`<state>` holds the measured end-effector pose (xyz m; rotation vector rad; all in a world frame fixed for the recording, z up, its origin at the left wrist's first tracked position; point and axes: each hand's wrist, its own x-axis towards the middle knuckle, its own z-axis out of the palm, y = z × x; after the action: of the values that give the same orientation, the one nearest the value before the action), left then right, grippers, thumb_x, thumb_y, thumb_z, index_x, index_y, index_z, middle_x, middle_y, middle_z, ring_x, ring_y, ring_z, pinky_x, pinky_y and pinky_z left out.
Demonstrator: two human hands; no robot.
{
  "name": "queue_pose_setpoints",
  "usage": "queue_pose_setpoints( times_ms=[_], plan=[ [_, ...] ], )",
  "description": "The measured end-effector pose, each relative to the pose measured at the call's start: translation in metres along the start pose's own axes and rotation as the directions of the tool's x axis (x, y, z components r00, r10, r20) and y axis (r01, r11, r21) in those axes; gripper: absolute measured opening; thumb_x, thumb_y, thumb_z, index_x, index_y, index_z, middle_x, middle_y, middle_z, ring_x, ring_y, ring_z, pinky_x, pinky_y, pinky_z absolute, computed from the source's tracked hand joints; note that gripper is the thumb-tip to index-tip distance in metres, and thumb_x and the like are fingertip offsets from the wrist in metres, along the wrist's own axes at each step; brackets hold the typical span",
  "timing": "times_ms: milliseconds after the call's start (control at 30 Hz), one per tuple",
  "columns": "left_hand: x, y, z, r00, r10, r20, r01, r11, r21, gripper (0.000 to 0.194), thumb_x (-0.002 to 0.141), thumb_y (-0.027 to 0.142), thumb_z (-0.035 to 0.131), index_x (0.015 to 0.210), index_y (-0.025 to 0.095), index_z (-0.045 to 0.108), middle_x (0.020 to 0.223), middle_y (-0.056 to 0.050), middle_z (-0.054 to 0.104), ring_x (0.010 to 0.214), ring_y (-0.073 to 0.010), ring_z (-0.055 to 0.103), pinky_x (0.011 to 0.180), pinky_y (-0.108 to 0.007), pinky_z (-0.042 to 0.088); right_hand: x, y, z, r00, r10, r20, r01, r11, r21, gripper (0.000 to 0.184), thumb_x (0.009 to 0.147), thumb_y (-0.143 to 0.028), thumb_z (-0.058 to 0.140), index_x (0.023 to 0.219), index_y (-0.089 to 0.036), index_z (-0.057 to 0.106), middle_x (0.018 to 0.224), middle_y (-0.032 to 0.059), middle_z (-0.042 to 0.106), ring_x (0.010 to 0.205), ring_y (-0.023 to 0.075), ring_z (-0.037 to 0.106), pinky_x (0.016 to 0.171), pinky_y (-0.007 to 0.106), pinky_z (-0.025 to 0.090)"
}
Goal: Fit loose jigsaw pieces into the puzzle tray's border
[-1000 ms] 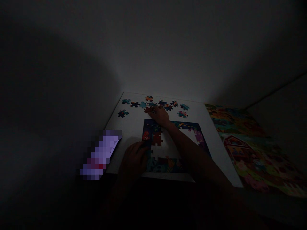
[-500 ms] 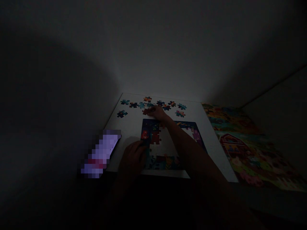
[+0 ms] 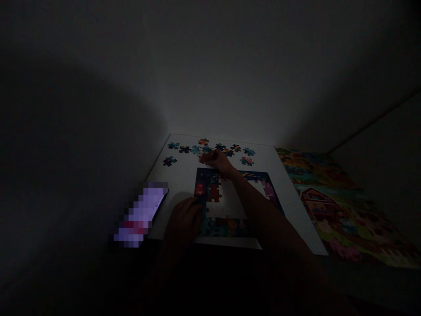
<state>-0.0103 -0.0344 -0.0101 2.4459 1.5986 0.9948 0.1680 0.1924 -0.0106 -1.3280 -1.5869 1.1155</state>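
We see a part-built jigsaw puzzle lying flat on a white board, viewed from above in very dim light. Dark border pieces form its top and left sides, a colourful strip runs along its bottom, and a dark red cluster sits inside the left side. The white middle of the frame shows between these parts.

The right hand lies beyond the puzzle's top edge, its fingers together and resting on a red loose piece. We cannot tell whether the fingers grip the piece or only touch it. The right forearm crosses over the puzzle from the lower right.

The left hand rests at the puzzle's lower left edge, curled and deep in shadow. We cannot tell whether it holds anything.

About a dozen loose pieces lie scattered across the far part of the board, well apart from one another at the outer ends of the group and closer together near the right hand.

Left of the board lies a lit, heavily blurred slab, too obscured to identify. To the right lies a bright printed picture showing a red barn. A pale wall rises behind the board. We can read no brand, label or writing anywhere in the view.
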Motion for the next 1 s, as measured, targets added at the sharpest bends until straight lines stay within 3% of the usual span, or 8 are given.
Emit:
queue_pose_setpoints(
  times_ms=[200,333,567,733,867,1000],
  plan=[
    [-0.001,0.000,0.002,0.999,0.016,-0.046,-0.016,1.000,0.000,0.026,0.090,0.013,0.048,0.108,0.018,0.067,0.121,-0.010,0.066,0.112,-0.0239,0.060,0.097,-0.042,0.052,-0.004,0.003,-0.009,0.996,-0.079,0.049,0.068,0.976,0.206,0.019,0.070,-0.029,0.068,0.078,-0.020,0.052,0.077,0.0003,0.066,0.077,0.0167,0.061,0.077,0.031,0.048],
    [-0.002,0.000,0.003,0.999,0.008,-0.036,-0.008,1.000,-0.002,0.027,0.089,0.012,0.049,0.107,0.018,0.068,0.121,-0.010,0.066,0.111,-0.0246,0.061,0.097,-0.043,0.053,-0.006,0.004,-0.016,0.996,-0.086,-0.018,0.088,0.973,0.215,0.024,0.065,-0.036,0.072,0.074,-0.019,0.057,0.074,-0.0003,0.064,0.072,0.0151,0.057,0.072,0.029,0.045],
    [-0.001,-0.001,0.003,0.998,0.019,-0.058,-0.019,1.000,0.002,0.026,0.090,0.013,0.048,0.107,0.018,0.067,0.119,-0.010,0.066,0.110,-0.0252,0.061,0.095,-0.044,0.053,-0.017,0.001,-0.026,1.000,-0.025,-0.017,0.028,0.973,0.230,0.031,0.059,-0.039,0.075,0.073,-0.020,0.057,0.072,-0.0013,0.061,0.068,0.0140,0.054,0.068,0.029,0.044],
    [0.000,-0.001,0.001,0.998,0.038,-0.041,-0.038,0.999,0.018,0.025,0.090,0.014,0.050,0.106,0.019,0.068,0.118,-0.010,0.067,0.108,-0.0253,0.062,0.094,-0.043,0.053,-0.031,0.000,-0.032,0.995,-0.078,-0.060,0.090,0.967,0.237,0.032,0.062,-0.041,0.075,0.073,-0.020,0.053,0.071,-0.0026,0.059,0.070,0.0136,0.055,0.071,0.029,0.046],
    [0.001,-0.001,-0.001,0.999,0.033,-0.009,-0.032,0.999,0.024,0.025,0.090,0.014,0.049,0.106,0.018,0.069,0.120,-0.011,0.067,0.110,-0.0254,0.062,0.095,-0.043,0.053,-0.049,-0.004,-0.039,0.997,-0.066,-0.037,0.074,0.955,0.288,0.039,0.063,-0.040,0.077,0.088,-0.023,0.053,0.074,-0.0037,0.064,0.070,0.0138,0.059,0.067,0.027,0.048],
    [0.002,0.001,-0.002,1.000,0.031,-0.002,-0.031,0.999,0.017,0.026,0.091,0.014,0.048,0.106,0.017,0.069,0.119,-0.012,0.067,0.109,-0.0256,0.062,0.095,-0.043,0.053,-0.075,-0.009,-0.044,0.993,-0.047,0.107,0.017,0.964,0.266,0.055,0.069,-0.036,0.076,0.117,-0.025,0.052,0.083,-0.0011,0.070,0.072,0.0158,0.063,0.061,0.026,0.048]
  ],
)
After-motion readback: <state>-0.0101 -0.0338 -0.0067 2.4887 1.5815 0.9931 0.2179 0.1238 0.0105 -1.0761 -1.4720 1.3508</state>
